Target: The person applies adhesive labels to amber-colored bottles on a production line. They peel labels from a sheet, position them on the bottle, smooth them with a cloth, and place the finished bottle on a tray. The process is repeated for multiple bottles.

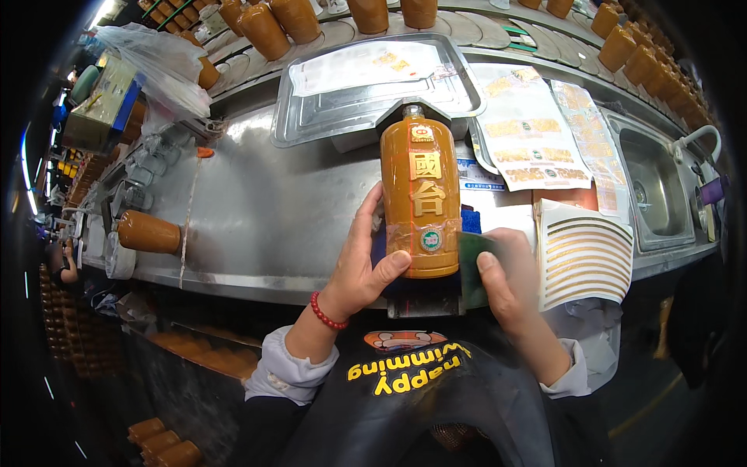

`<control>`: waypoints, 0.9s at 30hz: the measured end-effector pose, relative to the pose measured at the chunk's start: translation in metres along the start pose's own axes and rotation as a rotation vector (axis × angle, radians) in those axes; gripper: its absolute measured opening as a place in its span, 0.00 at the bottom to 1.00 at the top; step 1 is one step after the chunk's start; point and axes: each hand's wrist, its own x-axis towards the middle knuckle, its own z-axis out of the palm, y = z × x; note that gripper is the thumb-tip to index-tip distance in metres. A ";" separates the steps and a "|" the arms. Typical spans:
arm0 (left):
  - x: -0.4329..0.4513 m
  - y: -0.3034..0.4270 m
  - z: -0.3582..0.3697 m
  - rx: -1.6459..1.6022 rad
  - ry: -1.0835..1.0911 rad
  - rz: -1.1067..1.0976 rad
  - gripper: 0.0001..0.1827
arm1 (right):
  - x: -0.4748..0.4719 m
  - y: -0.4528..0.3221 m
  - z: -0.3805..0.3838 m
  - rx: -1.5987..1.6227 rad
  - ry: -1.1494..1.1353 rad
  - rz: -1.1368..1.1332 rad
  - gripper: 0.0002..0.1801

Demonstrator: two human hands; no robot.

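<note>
A glossy brown bottle (400, 192) lies on its back on a stand, neck away from me. It bears raised gold characters, and a transparent decal with a round green emblem (432, 239) wraps its lower part. Thin red light lines run along it. My left hand (369, 262) steadies the bottle's left side, thumb on its lower front. A dark green flat, flexible scraper (471, 274) is pinched in my right hand (508, 265), its edge beside the bottle's lower right side. That hand is blurred. A blue cloth (471, 221) shows behind the scraper.
A steel tray (373, 106) with a decal sheet stands behind the bottle. More decal sheets (528, 131) and a gold-striped sheet (585, 257) lie right, before a sink (659, 187). Another brown bottle (149, 232) lies left. Brown bottles (262, 32) stand on a slatted conveyor behind.
</note>
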 end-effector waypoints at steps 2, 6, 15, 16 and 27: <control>-0.003 -0.004 0.005 0.010 0.074 0.035 0.54 | -0.002 -0.010 0.000 0.041 -0.041 -0.039 0.12; -0.021 -0.007 0.003 0.633 0.294 0.459 0.43 | -0.005 -0.007 -0.001 -0.001 -0.034 -0.036 0.12; -0.040 -0.013 0.018 0.960 0.329 0.661 0.21 | -0.004 0.003 -0.004 0.096 -0.022 -0.055 0.14; -0.037 -0.013 0.016 0.983 0.351 0.666 0.22 | -0.004 0.001 -0.005 0.133 -0.040 -0.036 0.14; -0.026 -0.008 0.000 0.687 0.224 0.275 0.50 | 0.006 -0.006 -0.002 0.065 -0.142 -0.029 0.14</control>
